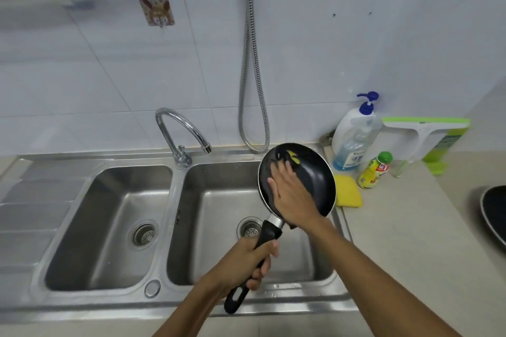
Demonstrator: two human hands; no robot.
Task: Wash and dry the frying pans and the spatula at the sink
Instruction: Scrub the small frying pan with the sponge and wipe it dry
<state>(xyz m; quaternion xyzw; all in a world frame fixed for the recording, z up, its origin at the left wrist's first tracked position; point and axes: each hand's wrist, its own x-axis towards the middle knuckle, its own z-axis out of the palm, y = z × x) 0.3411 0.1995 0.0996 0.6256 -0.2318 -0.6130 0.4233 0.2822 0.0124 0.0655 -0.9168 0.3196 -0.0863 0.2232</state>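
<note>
Left hand (253, 261) gripping frying pan (319, 172) handle over sink (175, 200); right hand (294, 195) flat inside, pressing dark pad (287, 156) (yellow-tipped)

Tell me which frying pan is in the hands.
The frying pan over the right basin: left hand grips its handle, right hand presses inside. The other pan sits on the counter, far right.

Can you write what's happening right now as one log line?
step: washing frying pan | left hand: grips handle | right hand: presses yellow-green pad inside pan | place: over right basin | tap: no water seen
</note>
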